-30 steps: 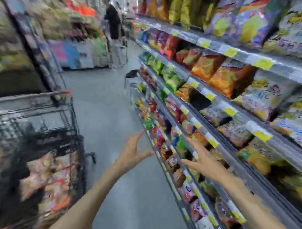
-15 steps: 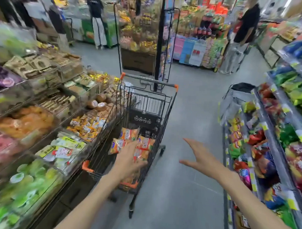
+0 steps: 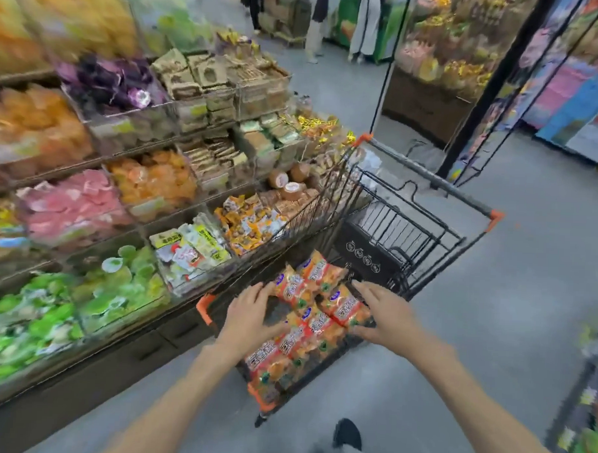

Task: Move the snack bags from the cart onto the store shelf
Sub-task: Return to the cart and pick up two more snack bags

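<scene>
Motion-blurred shelf goods (image 3: 39, 139) at left; lower snack bags (image 3: 279, 364) behind cart mesh

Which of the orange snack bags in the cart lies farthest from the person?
The orange bag at the far tip of the pile, next to the cart's black panel. The other bags lie nearer, between the two hands.

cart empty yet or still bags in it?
Not empty. Orange snack bags still pile in the cart, with the left hand and right hand open on them.
</scene>
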